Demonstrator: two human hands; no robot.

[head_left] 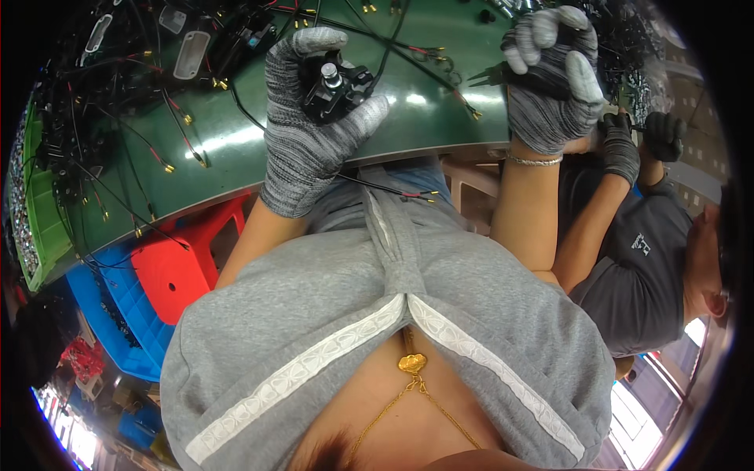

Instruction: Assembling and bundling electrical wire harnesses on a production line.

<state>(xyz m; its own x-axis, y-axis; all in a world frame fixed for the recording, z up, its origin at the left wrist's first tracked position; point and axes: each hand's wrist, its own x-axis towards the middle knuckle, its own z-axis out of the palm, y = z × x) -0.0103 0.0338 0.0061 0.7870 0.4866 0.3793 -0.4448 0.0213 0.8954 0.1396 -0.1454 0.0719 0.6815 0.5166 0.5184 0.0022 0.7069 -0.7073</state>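
My left hand (302, 129), in a grey knit glove with pale fingertips, is closed around a black device (338, 90) with a short silver cylinder standing up from it. A black cable runs from this device, and a cable end with red wire and gold connectors (420, 194) hangs at the table's front edge below. My right hand (554, 82), gloved the same way, is raised over the table's right part with its fingers curled round something dark. Dark prongs (491, 76) stick out to its left; the rest is hidden by the fingers.
On the green table (440, 129) lie many black cables with gold connectors (188, 119) and grey rectangular plates (191, 55). A green bin (35, 212), a blue crate (114, 306) and a red stool (177, 275) stand at the left. To the right, a co-worker (636, 251) works with gloved hands.
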